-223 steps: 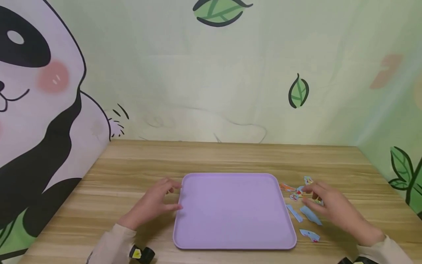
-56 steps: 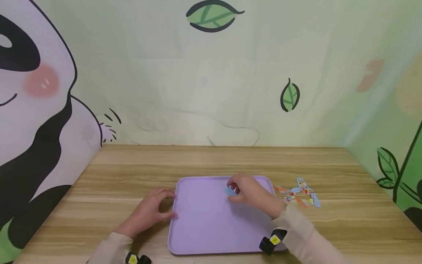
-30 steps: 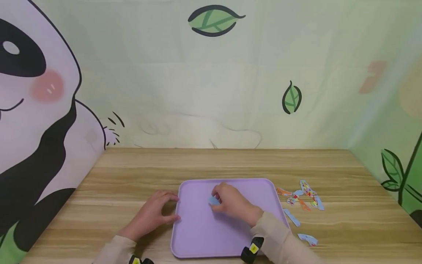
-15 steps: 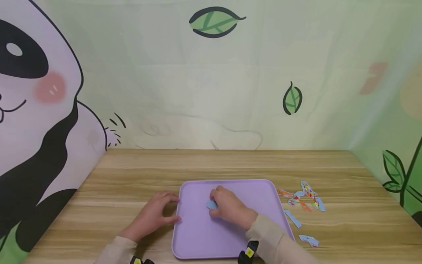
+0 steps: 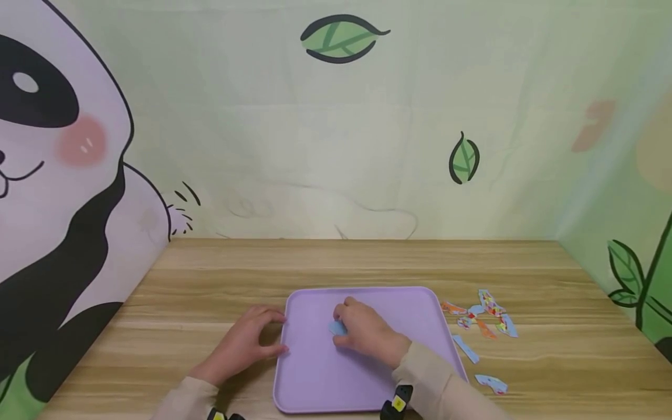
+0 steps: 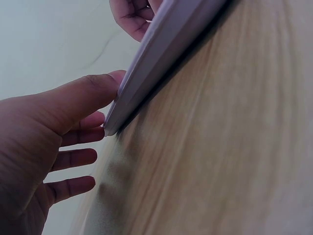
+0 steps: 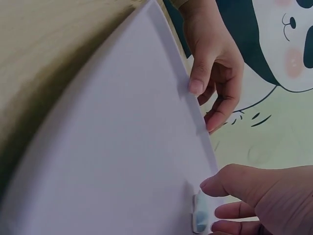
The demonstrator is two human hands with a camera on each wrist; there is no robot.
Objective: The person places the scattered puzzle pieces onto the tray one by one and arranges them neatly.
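My right hand is over the left half of the lilac tray, with thumb and fingers pinching a flat light blue puzzle piece. In the right wrist view the puzzle piece is right at the tray's surface, between the thumb and the fingers. My left hand rests at the tray's left edge, its thumb and fingertips spread along the rim. In the left wrist view the left thumb touches the tray's rim, while the other fingers are loosely extended beside it.
Right of the tray, a cluster of several irregular printed pieces in blue, orange and red lies on the wooden table. A narrow blue piece and a curved blue piece lie nearer the front. A panda-printed wall stands behind.
The wide blue piece has gone from the table right of the tray into my right hand, which moved left over the tray. In the last half second little moves; the left hand stays at the rim.
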